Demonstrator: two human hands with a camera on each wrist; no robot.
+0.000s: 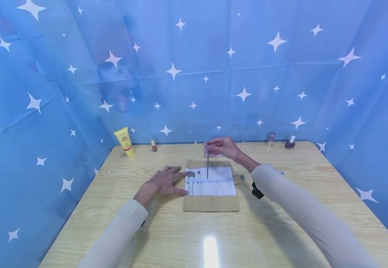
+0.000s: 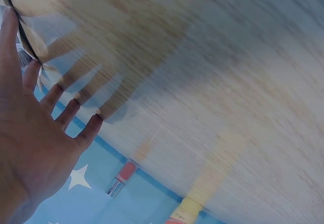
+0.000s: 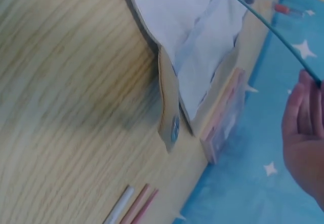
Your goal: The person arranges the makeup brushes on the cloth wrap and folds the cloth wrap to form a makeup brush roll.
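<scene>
Laid flat on the table is an unrolled tan brush roll (image 1: 210,204) with a white lining and a band across it. A fluffy makeup brush (image 1: 191,179) and a slimmer brush (image 1: 199,182) sit under the band at its left side. My right hand (image 1: 225,147) pinches a thin dark stick (image 1: 208,163) near its upper end, the lower tip pointing down at the band. In the right wrist view this stick (image 3: 276,31) looks teal; its kind cannot be told. My left hand (image 1: 167,181), fingers spread, touches the roll's left edge.
Behind the roll lies a pink flat case (image 1: 218,155), partly covered by my right hand. A yellow tube (image 1: 124,141) and small red bottle (image 1: 153,146) stand back left; a dark bottle (image 1: 290,142) stands back right. Slim pencils (image 3: 135,203) lie beyond the roll's snap strap (image 3: 169,100).
</scene>
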